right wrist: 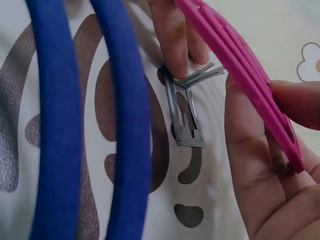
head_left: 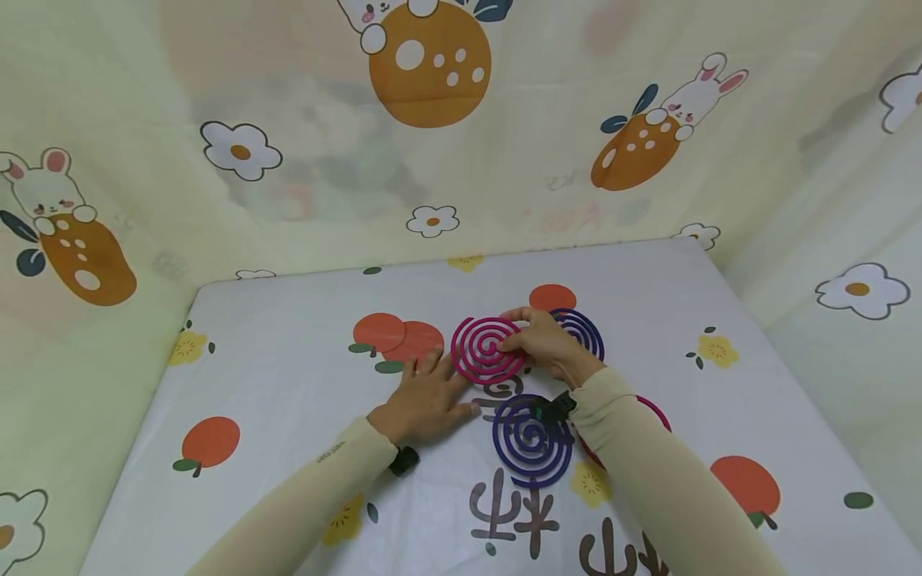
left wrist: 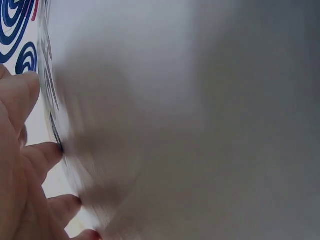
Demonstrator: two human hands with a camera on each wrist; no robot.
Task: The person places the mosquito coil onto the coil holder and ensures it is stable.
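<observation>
My right hand (head_left: 551, 346) pinches a pink mosquito coil (head_left: 491, 349) between thumb and fingers, and the coil is tilted up off the cloth in the right wrist view. Spread on the cloth just left of the coil is my left hand (head_left: 425, 404), palm down with fingers extended. In the right wrist view, a left fingertip touches one end of a small metal coil stand (right wrist: 191, 143), whose two thin prongs stick up beside the pink coil. A blue mosquito coil (head_left: 533, 436) lies nearer to me, below the right wrist.
Another blue coil (head_left: 591, 330) lies behind the right hand, partly covered by it. The right forearm hides most of a pinkish-red coil (head_left: 657, 411). A patterned cloth (head_left: 288, 360) covers the table, with a printed curtain (head_left: 324, 208) behind.
</observation>
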